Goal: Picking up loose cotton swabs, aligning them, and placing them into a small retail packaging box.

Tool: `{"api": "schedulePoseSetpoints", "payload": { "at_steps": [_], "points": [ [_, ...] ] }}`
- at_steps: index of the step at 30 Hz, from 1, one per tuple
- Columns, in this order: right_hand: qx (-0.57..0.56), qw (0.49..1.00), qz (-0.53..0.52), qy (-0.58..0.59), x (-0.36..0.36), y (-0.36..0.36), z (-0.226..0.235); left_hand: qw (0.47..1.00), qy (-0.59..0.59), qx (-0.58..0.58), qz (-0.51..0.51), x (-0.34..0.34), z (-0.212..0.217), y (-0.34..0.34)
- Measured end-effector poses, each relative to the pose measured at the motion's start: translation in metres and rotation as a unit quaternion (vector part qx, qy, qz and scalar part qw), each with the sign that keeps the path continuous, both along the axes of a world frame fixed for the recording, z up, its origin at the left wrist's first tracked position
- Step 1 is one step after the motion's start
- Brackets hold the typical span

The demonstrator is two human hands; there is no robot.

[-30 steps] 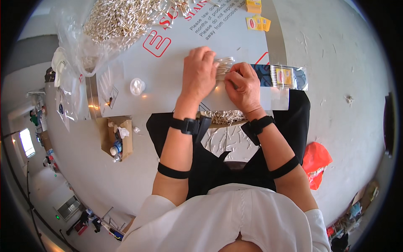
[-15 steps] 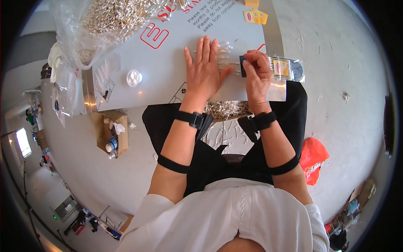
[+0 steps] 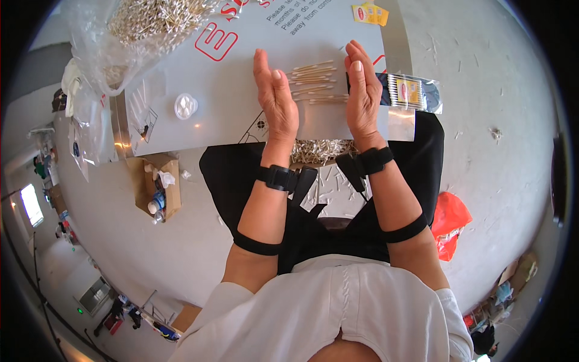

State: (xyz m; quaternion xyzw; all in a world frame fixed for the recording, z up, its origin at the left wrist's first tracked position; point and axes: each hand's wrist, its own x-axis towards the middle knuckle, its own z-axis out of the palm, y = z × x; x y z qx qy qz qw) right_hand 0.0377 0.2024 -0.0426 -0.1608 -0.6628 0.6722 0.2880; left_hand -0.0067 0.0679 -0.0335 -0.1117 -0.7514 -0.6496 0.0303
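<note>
- Looking down from head height, a person sits at a grey table point(image 3: 241, 120) with both bare hands raised on edge over its top.
- Between the hands lies a loose row of cotton swabs point(image 3: 313, 84), spread flat on the table; this row is the landmark for all that follows.
- Just left of the swabs stands the left hand point(image 3: 276, 99), palm turned toward them, fingers straight and pressed together, gripping nothing.
- Just right of the swabs stands the right hand point(image 3: 363, 93), palm facing the left one, fingers also straight and together, holding nothing; whether either palm touches the swab ends cannot be told.
- Right of the swabs, past the right hand, a clear packet of swabs point(image 3: 410, 92) lies flat, touching or just beside that hand's outer side.
- Left of the swabs, well apart, sits a small round white lid point(image 3: 185, 106).
- Far above and left of the swabs, a large clear plastic bag point(image 3: 154, 21) bulges with many more swabs.
- Above and right of the swabs lie small yellow labels point(image 3: 370, 13).
- Below the swabs, at the table's near edge, a heap of swabs point(image 3: 319, 151) rests in the person's lap on a black apron point(image 3: 241, 181).
- Both wrists carry black straps point(image 3: 277, 178).
- Lower left of the swabs, on the floor, stands an open cardboard box point(image 3: 158, 187).
</note>
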Motion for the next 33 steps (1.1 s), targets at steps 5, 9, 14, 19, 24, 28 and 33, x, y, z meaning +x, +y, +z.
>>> {"api": "schedulePoseSetpoints", "payload": {
  "at_steps": [5,9,14,19,24,28,33],
  "points": [
    [-0.006,1.000,0.026,0.000,-0.005,0.001,-0.003,0.999,-0.006,0.045,-0.021,0.003,-0.006,0.019],
    [0.009,0.999,0.043,0.003,-0.004,0.001,-0.003,0.995,-0.020,0.093,-0.023,0.002,-0.008,0.021],
    [-0.004,1.000,0.004,-0.004,-0.009,0.013,-0.007,0.987,-0.031,0.154,-0.024,-0.004,-0.009,0.024],
    [0.038,0.998,0.044,0.020,-0.033,0.032,-0.004,0.983,-0.039,0.180,-0.013,-0.016,-0.008,0.030],
    [0.139,0.986,0.090,-0.026,-0.034,0.033,0.004,0.980,-0.029,0.187,-0.054,-0.021,-0.015,0.031],
    [0.100,0.992,0.069,-0.044,-0.007,0.017,0.005,0.981,-0.031,0.177,-0.070,-0.011,-0.010,0.028],
    [0.026,1.000,0.015,0.004,0.002,0.013,-0.001,0.988,-0.030,0.146,-0.045,0.002,-0.005,0.028]
  ]
}}
